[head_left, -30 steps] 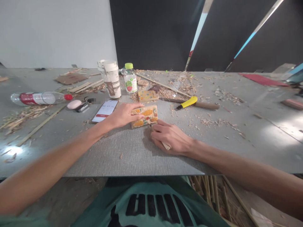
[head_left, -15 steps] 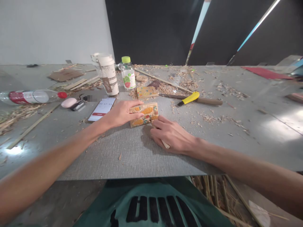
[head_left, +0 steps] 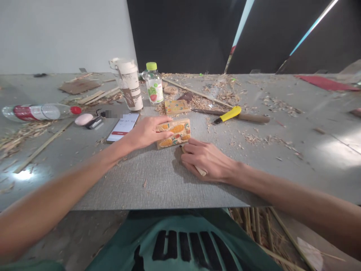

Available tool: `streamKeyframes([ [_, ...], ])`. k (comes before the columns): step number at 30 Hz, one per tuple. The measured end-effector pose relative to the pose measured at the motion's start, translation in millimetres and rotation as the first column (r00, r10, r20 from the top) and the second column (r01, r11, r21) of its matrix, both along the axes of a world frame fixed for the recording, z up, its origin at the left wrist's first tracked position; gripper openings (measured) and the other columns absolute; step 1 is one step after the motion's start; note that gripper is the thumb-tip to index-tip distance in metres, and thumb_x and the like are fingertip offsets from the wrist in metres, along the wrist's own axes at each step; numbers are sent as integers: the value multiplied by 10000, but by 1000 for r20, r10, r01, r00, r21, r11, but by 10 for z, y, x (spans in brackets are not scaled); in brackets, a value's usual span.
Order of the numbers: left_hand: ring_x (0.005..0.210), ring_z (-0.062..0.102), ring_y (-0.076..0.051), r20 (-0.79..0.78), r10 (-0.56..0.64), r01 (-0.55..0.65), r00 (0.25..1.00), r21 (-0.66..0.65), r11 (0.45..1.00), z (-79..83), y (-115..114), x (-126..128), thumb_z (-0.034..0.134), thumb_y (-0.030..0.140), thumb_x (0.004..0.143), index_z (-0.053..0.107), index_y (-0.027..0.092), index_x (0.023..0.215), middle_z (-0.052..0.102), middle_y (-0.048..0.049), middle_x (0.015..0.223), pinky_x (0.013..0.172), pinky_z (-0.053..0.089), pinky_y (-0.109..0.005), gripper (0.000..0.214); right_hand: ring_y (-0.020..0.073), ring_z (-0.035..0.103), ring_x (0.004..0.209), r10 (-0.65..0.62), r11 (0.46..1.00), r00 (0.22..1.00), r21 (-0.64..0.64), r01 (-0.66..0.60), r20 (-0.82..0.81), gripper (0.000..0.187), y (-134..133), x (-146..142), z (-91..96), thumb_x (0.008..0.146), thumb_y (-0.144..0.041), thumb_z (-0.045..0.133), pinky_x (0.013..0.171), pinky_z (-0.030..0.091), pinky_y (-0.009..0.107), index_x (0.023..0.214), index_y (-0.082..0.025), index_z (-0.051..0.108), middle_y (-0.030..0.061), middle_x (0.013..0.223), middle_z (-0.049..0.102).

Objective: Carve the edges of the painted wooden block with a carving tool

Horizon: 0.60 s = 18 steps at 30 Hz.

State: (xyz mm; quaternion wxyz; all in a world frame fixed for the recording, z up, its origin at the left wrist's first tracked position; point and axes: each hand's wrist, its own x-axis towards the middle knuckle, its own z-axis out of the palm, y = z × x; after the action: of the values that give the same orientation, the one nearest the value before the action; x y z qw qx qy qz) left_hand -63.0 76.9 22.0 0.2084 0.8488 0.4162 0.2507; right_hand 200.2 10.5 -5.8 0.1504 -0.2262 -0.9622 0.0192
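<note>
One green shirt (head_left: 180, 235) is nearest, in front of the block (head_left: 177, 130), a flat piece patterned in orange that lies on the grey table (head_left: 126, 188). At the block's near right corner, the right hand (head_left: 210, 162) is curled closed around a slim tool (head_left: 202, 171); the pale handle end sticks out below the fingers, and whether the tip touches the block cannot be told. The left hand (head_left: 146, 131) grips the block's left end, thumb across the patterned face. Left of the block lies a phone (head_left: 120, 133). Beyond the block, to the right, a yellow cutter (head_left: 231, 113) crosses a brown handle (head_left: 255, 118). Just behind the block is a yellowish panel (head_left: 177, 107), with shavings (head_left: 200, 101) near it. Farther behind, to the block's left, a cup (head_left: 132, 84) and a green-capped bottle (head_left: 155, 90) stand upright.
</note>
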Motion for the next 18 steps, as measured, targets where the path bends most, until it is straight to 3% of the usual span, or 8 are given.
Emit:
streamKeyframes([
  [5,1259,721,-310,30,-11,12,999,-19,1000,-23,13,-7,692,568,935,719,219,1362,767,-81,1390,1047,555,-402,552,208,411,851,-85,992,996,93,88,-40,201,-16,-12,-10,924,-34,515,654,274,338,815,-195,567,64,895,555],
  [11,1240,726,-319,-14,2,-2,1000,22,1000,10,-25,2,692,526,937,734,241,1315,772,-68,1380,1096,529,-436,475,194,402,795,-10,999,1000,38,9,22,232,-19,-19,35,958,-64,507,696,312,350,777,-202,554,46,829,546],
  [18,1214,733,-311,-21,0,0,1000,6,1000,28,-59,23,682,511,948,722,240,1330,769,-73,1384,1045,547,-411,470,203,403,832,-97,991,995,89,99,-33,230,-27,-33,21,935,-29,499,637,257,338,789,-194,563,64,875,554],
])
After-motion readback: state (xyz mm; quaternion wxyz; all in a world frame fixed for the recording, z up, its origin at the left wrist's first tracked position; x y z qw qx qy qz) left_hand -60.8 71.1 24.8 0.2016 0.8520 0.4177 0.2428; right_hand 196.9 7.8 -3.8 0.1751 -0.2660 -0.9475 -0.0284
